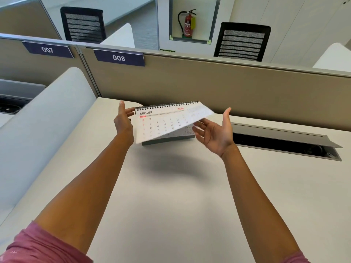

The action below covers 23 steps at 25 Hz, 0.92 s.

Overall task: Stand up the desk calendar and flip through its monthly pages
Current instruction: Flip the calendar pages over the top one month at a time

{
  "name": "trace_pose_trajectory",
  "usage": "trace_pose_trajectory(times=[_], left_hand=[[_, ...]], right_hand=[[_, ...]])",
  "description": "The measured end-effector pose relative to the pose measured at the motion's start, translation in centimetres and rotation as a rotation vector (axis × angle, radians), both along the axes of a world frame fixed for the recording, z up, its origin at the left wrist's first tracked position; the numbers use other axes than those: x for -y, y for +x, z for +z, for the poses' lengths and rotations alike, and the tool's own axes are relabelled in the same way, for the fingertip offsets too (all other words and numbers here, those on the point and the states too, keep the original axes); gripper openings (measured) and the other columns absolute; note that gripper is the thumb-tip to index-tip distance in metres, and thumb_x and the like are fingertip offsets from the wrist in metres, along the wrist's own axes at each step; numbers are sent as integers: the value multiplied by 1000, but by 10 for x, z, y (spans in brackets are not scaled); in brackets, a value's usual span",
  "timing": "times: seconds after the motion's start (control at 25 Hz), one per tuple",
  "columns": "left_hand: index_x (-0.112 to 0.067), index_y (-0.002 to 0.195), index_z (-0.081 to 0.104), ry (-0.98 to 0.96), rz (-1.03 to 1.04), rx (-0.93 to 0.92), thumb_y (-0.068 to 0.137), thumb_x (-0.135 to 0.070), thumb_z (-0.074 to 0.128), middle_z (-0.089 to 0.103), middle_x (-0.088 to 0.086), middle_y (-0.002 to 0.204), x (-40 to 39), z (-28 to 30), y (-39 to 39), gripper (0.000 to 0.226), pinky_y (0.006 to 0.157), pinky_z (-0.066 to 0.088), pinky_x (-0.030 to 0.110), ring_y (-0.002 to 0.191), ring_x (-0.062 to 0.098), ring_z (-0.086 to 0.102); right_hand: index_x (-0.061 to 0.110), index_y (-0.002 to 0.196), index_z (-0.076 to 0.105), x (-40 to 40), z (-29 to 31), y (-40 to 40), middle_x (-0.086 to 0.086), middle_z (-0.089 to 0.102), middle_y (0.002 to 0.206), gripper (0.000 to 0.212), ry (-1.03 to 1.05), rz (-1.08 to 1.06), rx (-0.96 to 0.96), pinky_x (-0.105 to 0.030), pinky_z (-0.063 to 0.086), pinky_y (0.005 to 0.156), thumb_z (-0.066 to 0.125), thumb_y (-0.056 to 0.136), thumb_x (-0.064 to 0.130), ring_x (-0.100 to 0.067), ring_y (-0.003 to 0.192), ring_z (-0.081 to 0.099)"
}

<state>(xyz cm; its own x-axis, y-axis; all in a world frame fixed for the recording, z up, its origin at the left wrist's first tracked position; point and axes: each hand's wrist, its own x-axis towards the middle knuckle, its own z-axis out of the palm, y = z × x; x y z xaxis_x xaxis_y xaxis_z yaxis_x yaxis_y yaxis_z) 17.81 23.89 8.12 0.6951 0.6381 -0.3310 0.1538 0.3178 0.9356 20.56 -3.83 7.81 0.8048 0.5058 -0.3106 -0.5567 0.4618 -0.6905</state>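
Office cubicle, beige partition (247,88) behind pale tabletop (171,205). Both forearms stretched forward. Desk calendar (161,122) stands near tabletop's far edge, AUGUST page lifted, motion-blurred. Left hand (123,122) upright, fingers loosely spread, fingertips at calendar's left edge. Right hand (214,133) palm-up, wide open, fingertips under raised page; grip not evident.

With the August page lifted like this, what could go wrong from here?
1. The August page is in the air and blurred; the right hand touches only its lower edge, so it may drop back.
2. A hard pull could tear it at the spiral binding.
3. The left hand is open beside the calendar base, not gripping it; the base could slide or tip.
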Motion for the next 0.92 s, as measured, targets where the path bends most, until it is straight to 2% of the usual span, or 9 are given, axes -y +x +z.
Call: trace_pose_trajectory(times=[0.08,0.2,0.28,0.4,0.56,0.64,0.72,0.84,0.92], left_hand=[[-15,95,69,-18,-4,17,98,-60,36,68,5,119,1,1,-1,56,101,39,43,116,25,53],[-17,91,64,-37,20,45,97,-63,35,67,5,116,6,2,-1,54,103,36,48,116,25,50],[-17,95,65,-40,22,49,96,-66,34,66,5,118,8,1,0,58,105,35,49,120,27,49],[-20,89,64,-43,31,53,95,-68,36,65,2,110,7,0,2,55,103,35,49,118,26,49],[-21,89,62,2,34,51,91,-63,51,67,-9,89,9,-5,6,43,88,40,40,94,15,56],[-25,81,60,42,48,29,90,-59,58,67,-14,77,9,-6,7,36,73,43,29,78,7,56],[-27,76,58,73,59,7,90,-54,62,67,-16,68,10,-7,7,31,57,40,21,70,6,56],[-24,76,59,86,68,-9,90,-47,66,69,-12,70,9,-8,8,28,49,37,16,66,4,57],[-22,75,59,87,75,-13,90,-45,68,70,-11,71,9,-9,8,29,49,37,16,64,3,57]], right_hand=[[6,116,67,-3,16,8,-6,70,95,111,47,15,39,-27,58,59,21,69,95,-19,77,70],[4,132,58,-10,35,22,-7,71,108,115,28,-16,104,-25,59,63,14,72,92,-17,82,70],[5,131,59,-14,43,32,-9,70,116,112,-14,-37,140,-25,59,66,11,75,90,-18,87,70],[8,130,60,-19,48,43,-10,70,121,106,-79,-40,167,-27,59,67,14,78,88,-19,91,70],[15,128,63,-22,39,52,-3,75,108,85,-224,-141,228,-26,57,69,24,87,78,-14,86,71],[19,124,65,-20,28,52,2,75,102,68,-318,-221,237,-24,55,70,32,92,70,-10,85,70],[21,120,66,-18,14,49,4,74,101,52,-399,-289,223,-22,54,69,41,96,59,-9,87,69],[17,118,65,-20,-9,45,4,71,103,30,-540,-376,208,-22,51,71,52,98,36,-14,93,65],[13,122,62,-24,-25,43,0,67,113,28,-680,-391,219,-26,51,80,55,98,24,-18,101,61]])
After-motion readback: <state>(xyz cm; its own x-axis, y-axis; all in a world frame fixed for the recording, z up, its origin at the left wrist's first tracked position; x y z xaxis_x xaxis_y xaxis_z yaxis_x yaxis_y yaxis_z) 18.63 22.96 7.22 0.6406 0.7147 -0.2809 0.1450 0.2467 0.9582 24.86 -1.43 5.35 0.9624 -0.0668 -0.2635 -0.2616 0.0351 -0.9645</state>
